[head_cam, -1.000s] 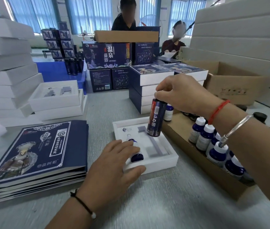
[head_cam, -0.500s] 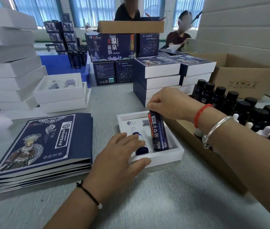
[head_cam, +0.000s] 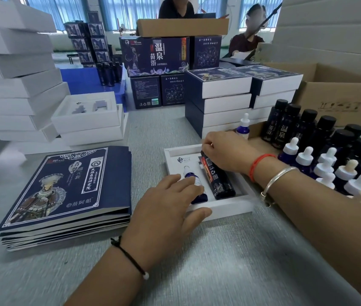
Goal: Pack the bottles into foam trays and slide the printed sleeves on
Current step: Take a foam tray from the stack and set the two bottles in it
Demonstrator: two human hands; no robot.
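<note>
Head view: a white foam tray (head_cam: 225, 206) sits mid-desk, holding a dropper bottle (head_cam: 193, 184) beside a dark bottle (head_cam: 219, 181) lying in its slot. Left hand (head_cam: 168, 208) rests fingers flat on the dropper bottle, thumb against the tray's near wall. Right hand (head_cam: 225, 152) pinches the dark bottle's cap end. Sleeves (head_cam: 64, 195) are stacked left of the tray; a carton of bottles (head_cam: 329, 155) crowds its right edge, and finished boxes (head_cam: 225, 96) stand behind it.
</note>
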